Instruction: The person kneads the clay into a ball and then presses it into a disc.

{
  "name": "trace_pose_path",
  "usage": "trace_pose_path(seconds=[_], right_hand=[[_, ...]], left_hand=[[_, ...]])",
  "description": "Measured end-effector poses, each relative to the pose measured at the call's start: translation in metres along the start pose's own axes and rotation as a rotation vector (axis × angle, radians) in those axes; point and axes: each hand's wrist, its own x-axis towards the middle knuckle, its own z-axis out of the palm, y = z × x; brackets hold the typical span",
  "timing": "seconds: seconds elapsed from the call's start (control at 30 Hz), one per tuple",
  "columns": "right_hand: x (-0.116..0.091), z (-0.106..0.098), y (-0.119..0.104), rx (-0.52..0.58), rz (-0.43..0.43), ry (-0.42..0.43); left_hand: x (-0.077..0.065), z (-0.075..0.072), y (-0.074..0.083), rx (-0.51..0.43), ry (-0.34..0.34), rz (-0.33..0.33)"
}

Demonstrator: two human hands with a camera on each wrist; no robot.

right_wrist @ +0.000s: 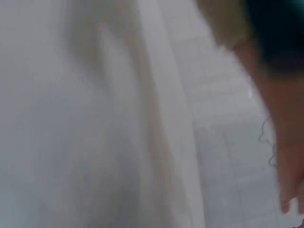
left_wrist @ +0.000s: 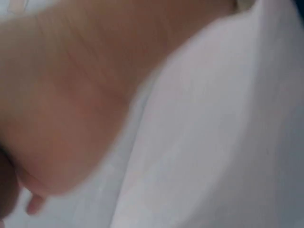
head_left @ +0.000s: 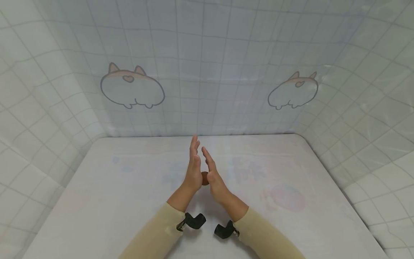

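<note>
Between the two palms sits a small round brown ball [head_left: 205, 178], partly covered by the hands. My left hand [head_left: 194, 172] stands on edge with its fingers straight and pointing away, its palm against the ball. From the other side the right hand [head_left: 216, 181] faces it, fingers extended and leaning inward, the palm against the ball. The fingertips of the two hands are apart. In the left wrist view, the blurred base of the left hand [left_wrist: 66, 128] fills the upper left, and a rounded brown piece shows at the left edge. The right hand [right_wrist: 289, 166] appears at the right edge of its wrist view.
Below the hands is a white table [head_left: 129, 201] with faint pastel prints. White grid-patterned curtains stand behind and on both sides, the back one [head_left: 213, 72] bearing two cartoon animal drawings. A black wrist device [head_left: 195, 221] is at the left cuff, another [head_left: 224, 230] at the right.
</note>
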Motion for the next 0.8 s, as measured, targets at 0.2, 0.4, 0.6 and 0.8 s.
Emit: trace_pose_path(seconds=[0.2, 0.4, 0.6, 0.8], right_hand=[[0.001, 0.000, -0.011, 0.064, -0.045, 0.044], [0.010, -0.010, -0.020, 0.015, -0.057, 0.112], [0.021, -0.024, -0.023, -0.009, -0.028, 0.168], [0.030, -0.032, -0.014, 0.000, 0.136, 0.130]], left_hand=[[-0.001, -0.004, -0.011, 0.119, -0.011, -0.042], [-0.010, 0.002, -0.017, 0.182, -0.128, -0.119], [-0.020, 0.014, -0.014, 0.086, -0.204, -0.202], [-0.023, 0.020, -0.007, -0.065, -0.211, -0.162]])
